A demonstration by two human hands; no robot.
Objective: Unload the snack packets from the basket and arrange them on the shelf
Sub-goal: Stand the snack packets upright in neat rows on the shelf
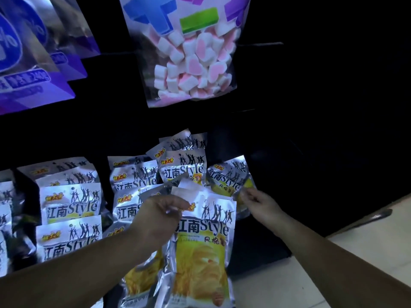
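A: Left hand (160,216), grip state?
B: Fingers are curled over the top edges of the held packets (200,252), lower centre of the frame. At least two silver-and-yellow packets are clamped together and are hung in front of the dark shelf (262,241).
A: Right hand (259,205)?
B: Recorded right of centre. Its fingertips are pinched together on the lower edge of the rightmost shelf packet (229,176), which is tilted against its neighbours.
A: Stock on the shelf?
B: Rows of identical packets (70,205) are stacked overlapping at lower left and centre, just beside the held ones.
A: Above that tier?
B: A clear marshmallow bag (191,63) is hung at upper centre. Purple bags (33,63) are noted at upper left, blurred. Pale floor (367,263) is logged at lower right.
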